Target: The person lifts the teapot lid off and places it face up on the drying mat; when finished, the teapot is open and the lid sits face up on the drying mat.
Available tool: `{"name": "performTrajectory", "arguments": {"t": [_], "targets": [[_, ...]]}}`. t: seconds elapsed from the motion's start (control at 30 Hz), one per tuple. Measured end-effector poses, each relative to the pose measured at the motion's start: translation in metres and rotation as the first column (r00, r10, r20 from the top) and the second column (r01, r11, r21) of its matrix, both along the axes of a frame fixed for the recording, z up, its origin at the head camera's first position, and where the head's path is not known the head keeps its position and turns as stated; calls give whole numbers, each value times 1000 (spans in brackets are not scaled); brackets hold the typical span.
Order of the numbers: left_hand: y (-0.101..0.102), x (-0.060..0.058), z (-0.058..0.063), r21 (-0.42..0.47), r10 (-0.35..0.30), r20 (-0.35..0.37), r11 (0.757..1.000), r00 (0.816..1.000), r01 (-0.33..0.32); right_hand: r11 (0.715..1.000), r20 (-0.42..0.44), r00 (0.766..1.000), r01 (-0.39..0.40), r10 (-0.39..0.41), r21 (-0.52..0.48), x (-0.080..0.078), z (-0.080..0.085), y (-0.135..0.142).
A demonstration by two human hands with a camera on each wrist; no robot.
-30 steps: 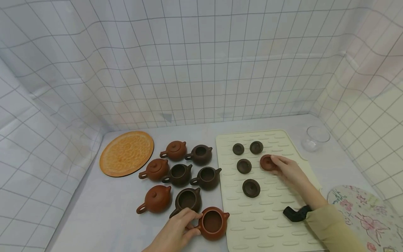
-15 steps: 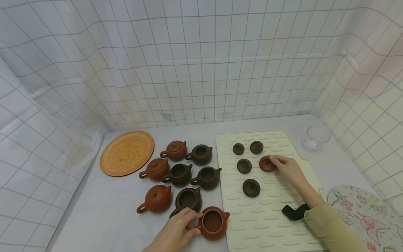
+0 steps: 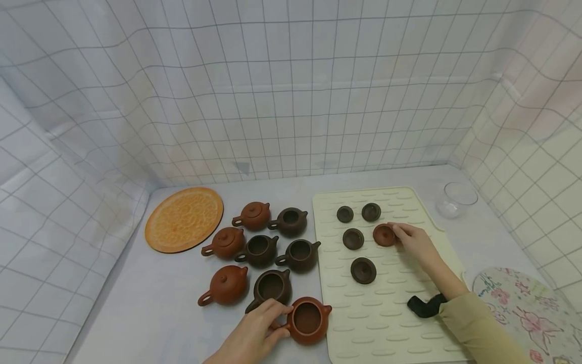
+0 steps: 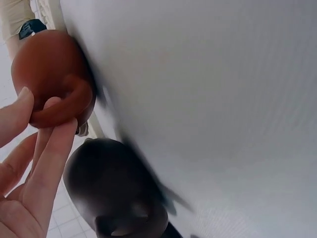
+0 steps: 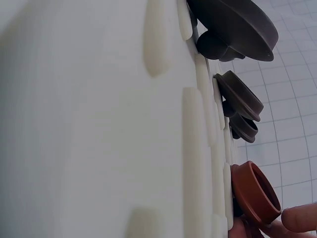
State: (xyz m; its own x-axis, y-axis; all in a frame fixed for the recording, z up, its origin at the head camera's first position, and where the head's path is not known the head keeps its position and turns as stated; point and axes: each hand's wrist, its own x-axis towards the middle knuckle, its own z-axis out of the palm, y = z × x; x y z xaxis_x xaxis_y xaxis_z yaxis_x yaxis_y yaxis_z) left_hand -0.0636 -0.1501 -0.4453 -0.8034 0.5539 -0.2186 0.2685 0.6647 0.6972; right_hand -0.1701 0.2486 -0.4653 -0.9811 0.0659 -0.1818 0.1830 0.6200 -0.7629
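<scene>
At the front of the table, my left hand [image 3: 259,328] holds the handle of a lidless reddish-brown clay teapot [image 3: 314,337]. In the left wrist view, the thumb and fingers pinch its looped handle [image 4: 67,108], one fingertip showing inside the loop. My right hand [image 3: 416,246] is over the cream mat [image 3: 386,349], pinching the rim of a reddish-brown teapot lid [image 3: 384,235]. In the right wrist view, that lid [image 5: 253,191] sits low against the mat, hollow side facing up, with fingertips at its edge. Several dark brown lids [image 3: 363,271] lie on the mat nearby.
Left of the mat stand several dark lidless teapots [image 3: 302,255] and three reddish lidded teapots [image 3: 227,285]. An orange round mat [image 3: 184,220] lies back left. At right are a clear glass bowl [image 3: 456,200], a floral round mat [image 3: 523,313] and a black curved object [image 3: 425,307].
My right hand has shifted the reddish lid slightly left, and the lid looks flatter on the mat. The left hand keeps its hold on the teapot handle, without visible movement.
</scene>
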Motion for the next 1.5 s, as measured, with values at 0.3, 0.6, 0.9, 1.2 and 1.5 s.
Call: {"name": "performTrajectory", "arguments": {"t": [0.3, 0.6, 0.9, 1.2, 1.5], "targets": [[-5, 0, 11, 12, 16, -110, 1000, 994, -15, 1000, -12, 1000, -8, 8, 14, 0, 4, -3], [-35, -3, 28, 168, 188, -419, 978, 888, -127, 994, -203, 977, -46, 66, 101, 3, 31, -19], [-83, -15, 32, 145, 308, -612, 949, 728, -279, 968, -325, 912, -249, 248, 42, 7, 59, -77], [-114, -28, 17, 13, 364, -441, 917, 821, -399, 829, -246, 803, -559, 543, 3, -3, 77, -166], [-123, -37, 8, -64, 355, -220, 924, 909, -376, 564, -115, 561, -826, 820, -4, -5, 72, -258]]}}
